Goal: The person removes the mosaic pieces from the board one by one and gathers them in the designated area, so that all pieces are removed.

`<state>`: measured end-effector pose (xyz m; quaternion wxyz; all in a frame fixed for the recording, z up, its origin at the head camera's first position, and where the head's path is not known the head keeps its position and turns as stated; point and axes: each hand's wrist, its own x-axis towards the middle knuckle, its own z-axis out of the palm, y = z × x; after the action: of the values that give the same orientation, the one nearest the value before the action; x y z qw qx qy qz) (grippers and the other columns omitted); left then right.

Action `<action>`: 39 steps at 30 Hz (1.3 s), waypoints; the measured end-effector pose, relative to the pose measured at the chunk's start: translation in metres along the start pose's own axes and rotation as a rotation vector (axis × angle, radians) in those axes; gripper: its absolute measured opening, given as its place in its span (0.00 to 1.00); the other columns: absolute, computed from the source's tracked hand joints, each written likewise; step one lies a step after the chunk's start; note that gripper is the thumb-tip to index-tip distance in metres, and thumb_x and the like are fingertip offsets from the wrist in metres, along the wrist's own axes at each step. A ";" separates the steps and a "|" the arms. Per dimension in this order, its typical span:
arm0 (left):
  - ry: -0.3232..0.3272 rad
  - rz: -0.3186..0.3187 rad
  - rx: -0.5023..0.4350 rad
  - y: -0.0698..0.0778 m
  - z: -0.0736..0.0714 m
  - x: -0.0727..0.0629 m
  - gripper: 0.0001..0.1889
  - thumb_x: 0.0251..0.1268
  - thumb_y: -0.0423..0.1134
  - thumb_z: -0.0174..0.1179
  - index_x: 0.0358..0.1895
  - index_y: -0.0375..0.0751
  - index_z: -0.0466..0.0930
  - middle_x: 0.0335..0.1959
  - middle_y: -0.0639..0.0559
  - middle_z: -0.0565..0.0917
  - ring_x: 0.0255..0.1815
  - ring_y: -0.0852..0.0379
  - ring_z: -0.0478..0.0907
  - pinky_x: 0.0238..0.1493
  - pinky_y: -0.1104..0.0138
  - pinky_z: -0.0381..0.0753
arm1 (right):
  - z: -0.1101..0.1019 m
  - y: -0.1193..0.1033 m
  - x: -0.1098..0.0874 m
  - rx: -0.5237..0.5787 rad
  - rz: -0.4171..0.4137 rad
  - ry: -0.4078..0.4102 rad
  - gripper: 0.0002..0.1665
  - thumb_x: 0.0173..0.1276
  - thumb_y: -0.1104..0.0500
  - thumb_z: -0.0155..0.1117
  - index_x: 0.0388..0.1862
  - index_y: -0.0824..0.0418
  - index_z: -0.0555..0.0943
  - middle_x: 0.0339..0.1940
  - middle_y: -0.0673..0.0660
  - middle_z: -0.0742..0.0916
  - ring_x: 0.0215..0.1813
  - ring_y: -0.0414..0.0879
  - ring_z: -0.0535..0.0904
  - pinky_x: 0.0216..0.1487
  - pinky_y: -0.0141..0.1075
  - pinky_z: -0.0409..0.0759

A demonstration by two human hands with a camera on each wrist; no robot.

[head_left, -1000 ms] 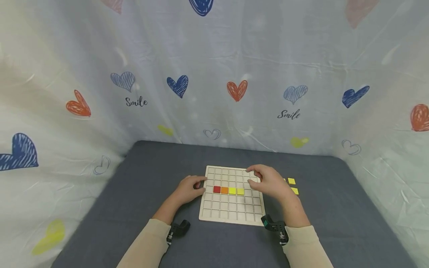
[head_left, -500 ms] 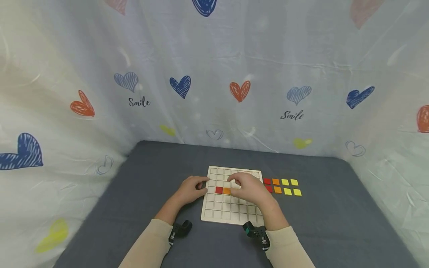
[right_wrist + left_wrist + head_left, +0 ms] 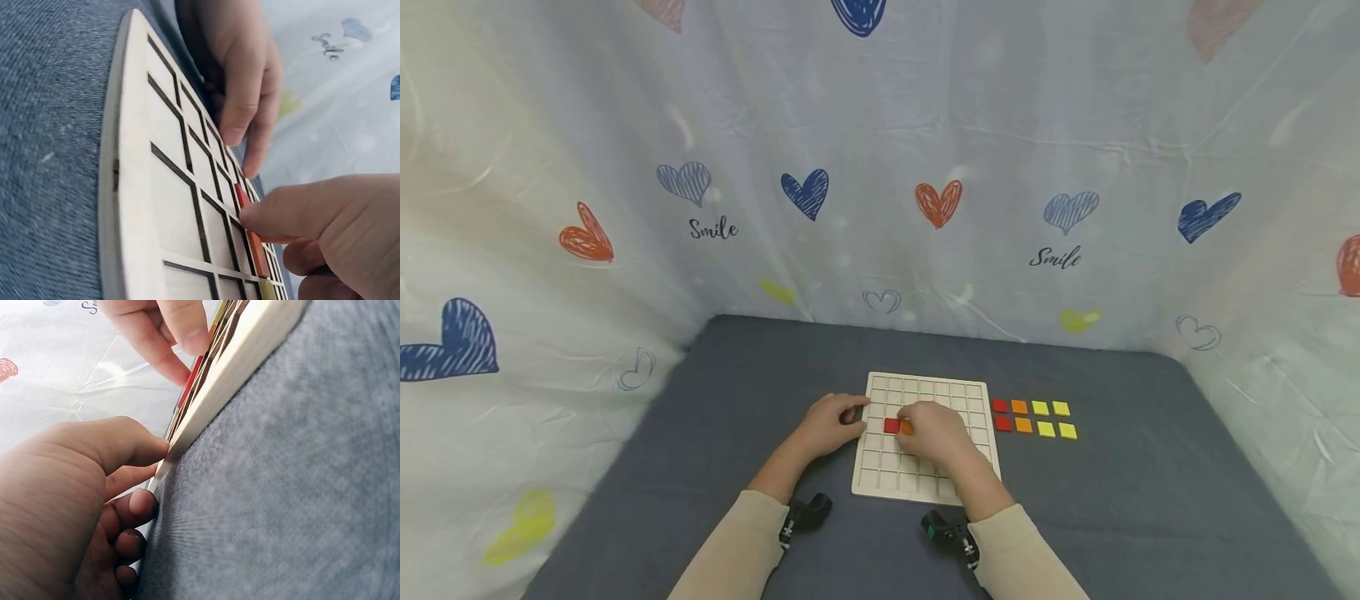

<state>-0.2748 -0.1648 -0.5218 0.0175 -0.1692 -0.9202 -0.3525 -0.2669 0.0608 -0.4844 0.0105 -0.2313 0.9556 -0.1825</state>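
A square wooden grid board (image 3: 880, 483) lies on the dark cloth. My left hand (image 3: 829, 425) rests thumb and forefinger against its left edge. In the left wrist view the left thumb (image 3: 150, 449) touches the pale wooden edge. My right hand (image 3: 936, 433) is low over the board, fingers bent, thumb and forefinger apart around the small orange tile (image 3: 907, 427). A red tile (image 3: 891, 426) sits in the cell just left of it. The right wrist view shows the right thumb tip at the border of the red tile (image 3: 242, 195) and the orange tile (image 3: 257, 253). A yellow tile (image 3: 267, 290) follows in that row.
Right of the board lie two rows of loose tiles: red tiles (image 3: 1003, 424), orange tiles (image 3: 1023, 426) and yellow tiles (image 3: 1067, 431). A white curtain (image 3: 865, 250) with printed hearts hangs around the table's back and sides.
My right hand has moved left and down from the board's right side to the orange tile, uncovering the loose tiles and covering the yellow ones on the board. My left hand has stayed put.
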 end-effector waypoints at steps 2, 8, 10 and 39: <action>-0.001 0.004 0.001 0.000 0.000 0.000 0.21 0.67 0.39 0.67 0.63 0.42 0.84 0.25 0.57 0.70 0.31 0.58 0.65 0.38 0.61 0.64 | 0.002 -0.001 0.000 -0.003 -0.001 0.021 0.15 0.65 0.57 0.70 0.49 0.58 0.90 0.39 0.54 0.89 0.29 0.42 0.76 0.32 0.40 0.77; -0.005 0.001 -0.005 0.001 0.001 0.001 0.21 0.67 0.39 0.67 0.63 0.42 0.84 0.25 0.57 0.71 0.31 0.57 0.65 0.38 0.60 0.64 | 0.004 -0.001 0.000 0.017 0.003 0.069 0.11 0.64 0.59 0.71 0.44 0.58 0.91 0.37 0.53 0.90 0.30 0.43 0.79 0.32 0.40 0.78; -0.006 -0.002 -0.003 0.001 0.001 0.002 0.21 0.67 0.39 0.67 0.63 0.42 0.84 0.25 0.57 0.71 0.31 0.57 0.65 0.38 0.60 0.64 | 0.005 0.000 -0.001 0.032 0.011 0.076 0.11 0.64 0.59 0.72 0.45 0.58 0.91 0.38 0.53 0.90 0.32 0.44 0.80 0.34 0.40 0.79; 0.001 0.011 0.009 -0.002 0.001 0.000 0.21 0.68 0.39 0.66 0.64 0.42 0.83 0.25 0.57 0.70 0.31 0.58 0.64 0.38 0.60 0.64 | -0.030 0.016 -0.020 0.191 0.090 0.170 0.16 0.66 0.54 0.71 0.53 0.53 0.89 0.46 0.53 0.90 0.47 0.49 0.86 0.37 0.42 0.81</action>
<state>-0.2758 -0.1654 -0.5244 0.0205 -0.1743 -0.9208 -0.3485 -0.2591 0.0929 -0.4633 -0.0405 -0.1697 0.9407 -0.2909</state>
